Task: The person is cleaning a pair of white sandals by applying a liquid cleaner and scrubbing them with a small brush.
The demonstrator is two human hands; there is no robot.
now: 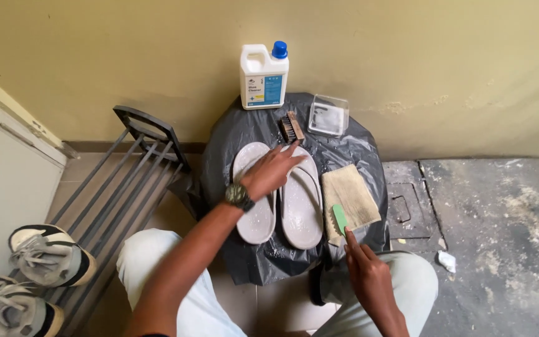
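Two pale grey slide sandals [301,209] lie side by side on a black plastic sheet [344,146] that covers a low stand. My left hand [271,171], with a wristwatch, reaches across the sandals with fingers stretched toward a wooden brush [292,127] at the sheet's far side. It holds nothing. My right hand [363,265] is at the near right, index finger touching a small green scraper [340,219] that rests on a beige cloth [349,200].
A white jug with a blue cap [264,75] stands against the yellow wall. A clear shallow tray [328,115] sits beside the brush. A dark metal rack [126,181] at left carries two grey sneakers [48,256]. Rough concrete floor lies to the right.
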